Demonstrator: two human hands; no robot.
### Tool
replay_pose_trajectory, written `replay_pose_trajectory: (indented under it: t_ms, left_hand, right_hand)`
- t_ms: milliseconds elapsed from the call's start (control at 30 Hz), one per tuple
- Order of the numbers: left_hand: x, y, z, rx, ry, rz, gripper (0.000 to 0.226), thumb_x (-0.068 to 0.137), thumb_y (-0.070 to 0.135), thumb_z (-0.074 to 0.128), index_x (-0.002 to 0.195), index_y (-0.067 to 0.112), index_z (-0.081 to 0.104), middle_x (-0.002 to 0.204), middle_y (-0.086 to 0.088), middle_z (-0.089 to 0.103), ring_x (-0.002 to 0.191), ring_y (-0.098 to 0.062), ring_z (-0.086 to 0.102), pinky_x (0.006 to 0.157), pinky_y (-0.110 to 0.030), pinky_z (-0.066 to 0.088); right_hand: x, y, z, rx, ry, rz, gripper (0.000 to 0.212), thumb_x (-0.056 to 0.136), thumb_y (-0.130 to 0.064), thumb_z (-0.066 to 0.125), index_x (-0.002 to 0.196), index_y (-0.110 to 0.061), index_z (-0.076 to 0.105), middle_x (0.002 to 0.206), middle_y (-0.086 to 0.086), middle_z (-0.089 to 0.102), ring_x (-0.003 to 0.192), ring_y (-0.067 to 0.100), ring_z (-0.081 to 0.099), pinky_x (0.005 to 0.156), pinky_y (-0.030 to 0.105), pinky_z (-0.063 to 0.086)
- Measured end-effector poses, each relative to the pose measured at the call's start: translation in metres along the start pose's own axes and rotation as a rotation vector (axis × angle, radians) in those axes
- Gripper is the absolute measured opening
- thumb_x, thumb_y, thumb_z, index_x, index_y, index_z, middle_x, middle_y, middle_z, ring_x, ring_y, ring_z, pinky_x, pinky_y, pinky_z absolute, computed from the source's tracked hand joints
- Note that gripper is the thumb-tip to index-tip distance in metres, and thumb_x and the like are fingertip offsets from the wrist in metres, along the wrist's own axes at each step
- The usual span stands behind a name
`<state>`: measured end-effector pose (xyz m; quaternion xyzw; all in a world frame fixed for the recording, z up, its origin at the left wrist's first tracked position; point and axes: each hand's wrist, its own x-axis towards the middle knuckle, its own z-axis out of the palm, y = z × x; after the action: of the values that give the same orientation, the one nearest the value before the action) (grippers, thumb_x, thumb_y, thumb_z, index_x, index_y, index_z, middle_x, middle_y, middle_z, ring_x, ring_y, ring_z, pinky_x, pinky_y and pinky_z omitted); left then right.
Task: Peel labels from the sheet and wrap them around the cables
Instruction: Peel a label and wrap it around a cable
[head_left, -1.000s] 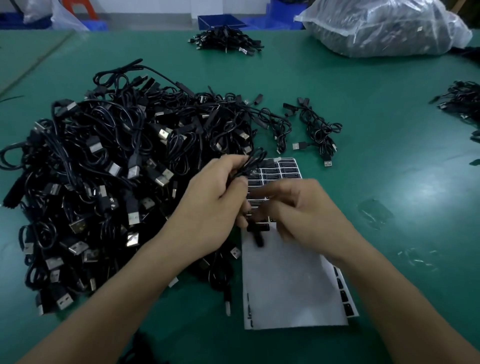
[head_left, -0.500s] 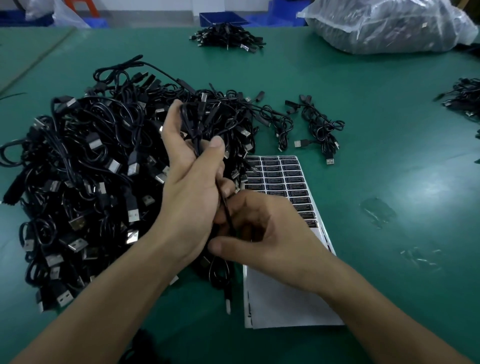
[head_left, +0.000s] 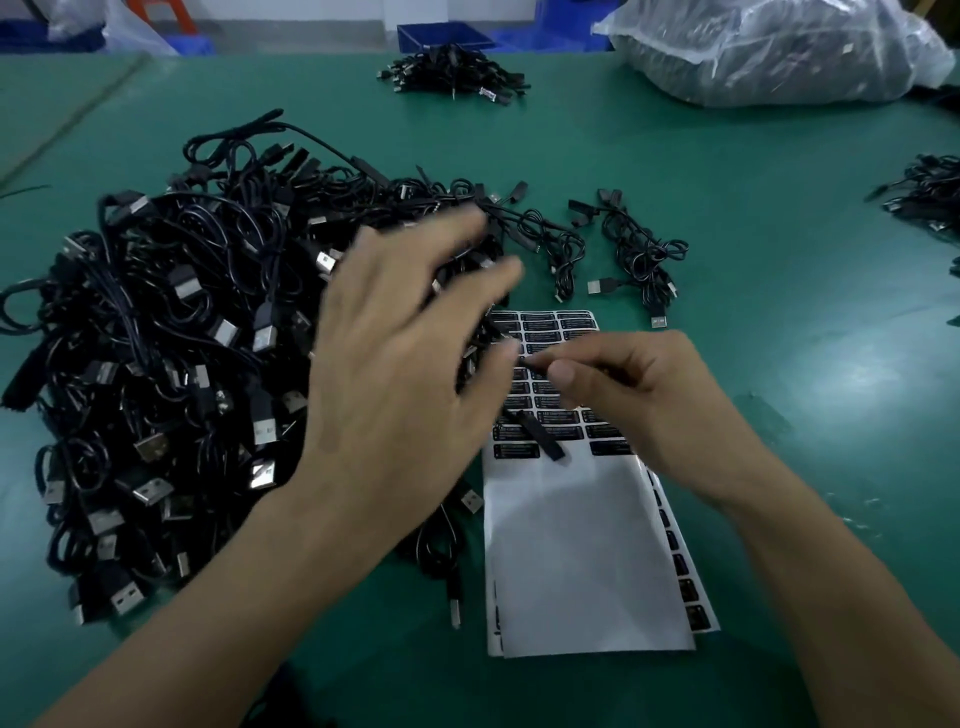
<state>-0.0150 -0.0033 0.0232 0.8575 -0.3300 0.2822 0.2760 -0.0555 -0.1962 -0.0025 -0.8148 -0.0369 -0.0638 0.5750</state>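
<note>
Black cable pile (head_left: 182, 338) beneath left hand (head_left: 395, 374) — right hand (head_left: 639, 395) pinches one cable (head_left: 531, 362).

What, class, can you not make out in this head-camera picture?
Head view, label sheet: print too small to read; right hand covers part.
Head view, left hand: fingers motion-blurred.
Head view, dark sliver in right hand's pinch: too small to identify.
Head view, plastic bag: contents veiled; top edge cuts it.

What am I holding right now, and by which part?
Right hand pinches a small dark strip, likely a label, by one end over the sheet. Left hand is open, holding nothing.
</note>
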Motion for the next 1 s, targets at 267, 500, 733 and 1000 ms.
replay_pose_trajectory:
  t_ms: [267, 500, 733, 1000]
  left_hand:
    - [-0.002, 0.000, 0.003, -0.121, -0.416, -0.054, 0.038, 0.099, 0.051, 0.040, 0.113, 0.029, 0.069, 0.083, 0.016, 0.062, 0.084, -0.004, 0.051, 0.073, -0.017, 0.041]
    - [-0.004, -0.008, 0.005, -0.022, -0.317, -0.171, 0.030, 0.100, 0.041, 0.035, 0.091, 0.025, 0.058, 0.060, 0.011, 0.052, 0.053, -0.007, 0.049, 0.050, -0.029, 0.040]
    - [-0.008, -0.001, 0.008, -0.168, -0.272, -0.212, 0.020, 0.098, 0.042, 0.031, 0.081, 0.031, 0.033, 0.050, 0.010, 0.039, 0.047, -0.012, 0.046, 0.044, -0.026, 0.025]
    - [-0.021, 0.007, 0.028, -0.012, -0.418, -0.025, 0.024, 0.093, 0.031, 0.058, 0.087, 0.024, 0.036, 0.074, 0.006, 0.065, 0.064, -0.023, 0.058, 0.051, -0.029, 0.021]
  right_hand:
    - [-0.001, -0.005, -0.003, 0.179, -0.007, 0.107, 0.018, 0.072, -0.036, 0.077, 0.081, -0.022, 0.072, 0.071, 0.009, 0.075, 0.054, 0.010, 0.062, 0.051, 0.016, 0.049]
    - [-0.001, 0.005, -0.009, -0.277, 0.103, 0.234, 0.019, 0.092, -0.026, 0.066, 0.074, -0.027, 0.073, 0.065, -0.009, 0.071, 0.051, 0.003, 0.055, 0.050, 0.018, 0.046]
    - [-0.008, 0.003, 0.013, -0.504, -0.044, 0.222, 0.012, 0.080, -0.038, 0.080, 0.076, -0.031, 0.072, 0.052, -0.029, 0.056, 0.051, -0.006, 0.053, 0.044, 0.009, 0.036]
    - [-0.006, -0.009, 0.004, -0.415, -0.266, 0.194, 0.034, 0.088, -0.008, 0.068, 0.072, -0.039, 0.073, 0.063, -0.014, 0.063, 0.058, -0.001, 0.053, 0.055, 0.013, 0.040]
